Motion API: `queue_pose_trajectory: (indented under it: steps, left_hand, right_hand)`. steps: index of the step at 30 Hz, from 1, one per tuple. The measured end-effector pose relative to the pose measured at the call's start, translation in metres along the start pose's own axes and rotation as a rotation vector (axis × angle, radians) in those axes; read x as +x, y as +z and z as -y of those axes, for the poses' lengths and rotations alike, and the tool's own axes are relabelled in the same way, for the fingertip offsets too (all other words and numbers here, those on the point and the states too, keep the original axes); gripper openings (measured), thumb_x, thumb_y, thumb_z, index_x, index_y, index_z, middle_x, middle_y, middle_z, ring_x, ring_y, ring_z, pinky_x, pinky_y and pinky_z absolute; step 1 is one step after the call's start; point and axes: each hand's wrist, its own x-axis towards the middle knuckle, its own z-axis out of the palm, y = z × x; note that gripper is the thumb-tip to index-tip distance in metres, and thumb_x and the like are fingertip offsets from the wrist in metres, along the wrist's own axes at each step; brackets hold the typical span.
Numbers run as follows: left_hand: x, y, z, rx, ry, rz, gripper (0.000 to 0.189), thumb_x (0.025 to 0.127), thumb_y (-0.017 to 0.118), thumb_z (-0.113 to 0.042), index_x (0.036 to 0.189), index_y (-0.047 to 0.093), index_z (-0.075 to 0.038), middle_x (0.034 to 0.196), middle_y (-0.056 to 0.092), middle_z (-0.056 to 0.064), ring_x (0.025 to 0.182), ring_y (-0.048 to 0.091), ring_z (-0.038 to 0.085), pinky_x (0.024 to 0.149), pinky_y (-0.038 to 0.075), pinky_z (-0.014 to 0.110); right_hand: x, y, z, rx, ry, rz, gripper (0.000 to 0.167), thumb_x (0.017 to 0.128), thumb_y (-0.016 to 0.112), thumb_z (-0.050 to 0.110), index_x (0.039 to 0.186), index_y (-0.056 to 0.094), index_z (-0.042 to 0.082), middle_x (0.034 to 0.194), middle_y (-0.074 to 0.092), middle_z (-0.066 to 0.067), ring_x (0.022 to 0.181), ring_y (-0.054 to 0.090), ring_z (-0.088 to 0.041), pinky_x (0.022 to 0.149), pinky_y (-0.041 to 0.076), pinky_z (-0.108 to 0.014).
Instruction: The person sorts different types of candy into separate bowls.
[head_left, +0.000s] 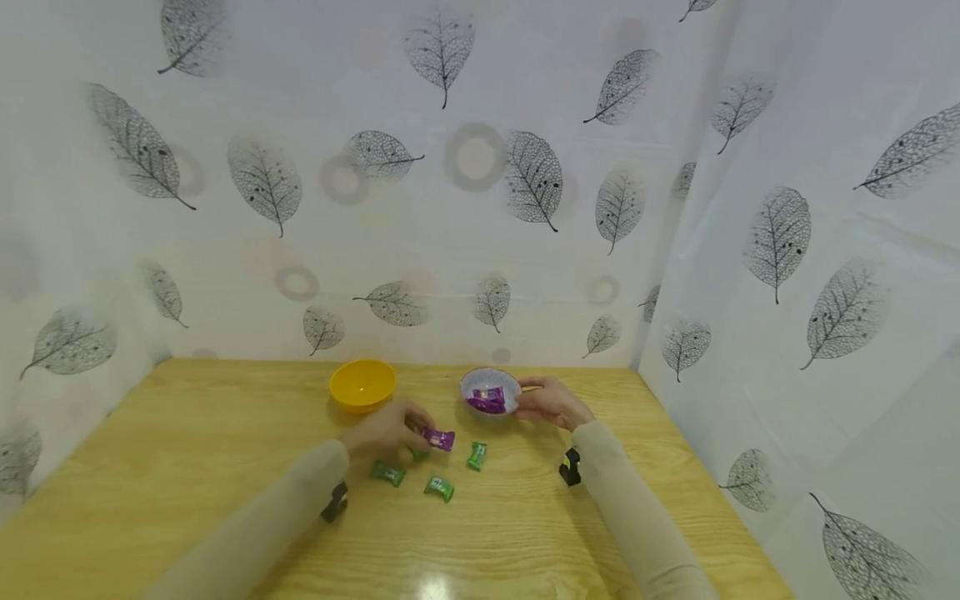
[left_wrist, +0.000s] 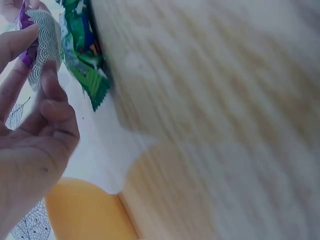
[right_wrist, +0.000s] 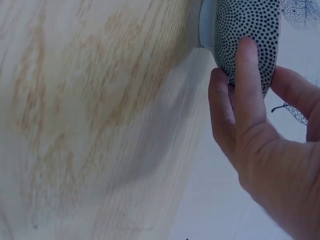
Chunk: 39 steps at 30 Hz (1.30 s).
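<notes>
My left hand pinches a purple-wrapped candy over the table, among the green candies. In the left wrist view the same purple candy shows between thumb and fingers, overlapping the patterned bowl behind it. My right hand holds the right side of that small white bowl, which has purple candies inside. The right wrist view shows the bowl's dotted outer wall, fingers against its side and thumb at the rim. The bowl's foot rests on the table.
Several green-wrapped candies lie on the wooden table, one nearest the white bowl and another closer to me. An orange bowl stands at the back, left of the white one. Behind is a leaf-printed wall covering.
</notes>
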Motion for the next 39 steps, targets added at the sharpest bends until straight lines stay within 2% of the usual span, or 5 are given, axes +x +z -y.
queue_pose_trajectory:
  steps: [4,11,19,32,39]
  left_hand:
    - [0.004,-0.003,0.001,-0.044,0.021,-0.031,0.02,0.08,0.078,-0.011,0.099,0.072,-0.014,0.096,0.068,0.006,0.084,0.061,0.02,0.072,0.055,0.033]
    - [0.013,-0.004,-0.004,0.047,0.139,-0.094,0.014,0.085,0.076,-0.018,0.099,0.074,-0.017,0.091,0.069,0.001,0.082,0.058,0.017,0.076,0.051,0.029]
    - [0.02,0.0,-0.008,0.016,0.206,-0.103,0.016,0.085,0.076,-0.02,0.1,0.075,-0.016,0.091,0.071,0.0,0.082,0.059,0.015,0.077,0.052,0.03]
    - [0.041,0.012,-0.016,0.0,0.207,-0.22,0.011,0.084,0.076,-0.018,0.095,0.076,-0.016,0.08,0.066,0.002,0.076,0.052,0.015,0.072,0.046,0.026]
    - [0.052,0.02,-0.029,-0.007,0.219,-0.29,0.023,0.085,0.075,-0.018,0.107,0.074,-0.011,0.087,0.068,0.003,0.083,0.058,0.014,0.077,0.051,0.027]
  right_hand:
    - [0.0,0.0,0.001,-0.007,-0.006,0.001,0.054,0.096,0.054,-0.004,0.146,0.035,-0.008,0.133,0.051,-0.036,0.094,0.071,-0.027,0.099,0.051,-0.044]
    - [0.001,-0.001,-0.001,-0.014,-0.007,-0.003,0.053,0.096,0.054,-0.003,0.146,0.035,-0.007,0.132,0.053,-0.034,0.095,0.071,-0.026,0.094,0.054,-0.04]
    - [-0.001,0.0,0.0,-0.032,-0.018,-0.023,0.052,0.096,0.055,-0.002,0.145,0.038,-0.007,0.127,0.057,-0.033,0.093,0.071,-0.026,0.092,0.055,-0.04]
    - [-0.001,-0.001,-0.002,-0.022,-0.012,-0.002,0.054,0.096,0.054,-0.003,0.145,0.035,-0.007,0.128,0.055,-0.035,0.091,0.071,-0.024,0.093,0.055,-0.041]
    - [-0.003,-0.001,0.0,-0.022,-0.013,-0.007,0.054,0.095,0.055,-0.002,0.145,0.035,-0.007,0.13,0.054,-0.035,0.09,0.071,-0.024,0.09,0.056,-0.037]
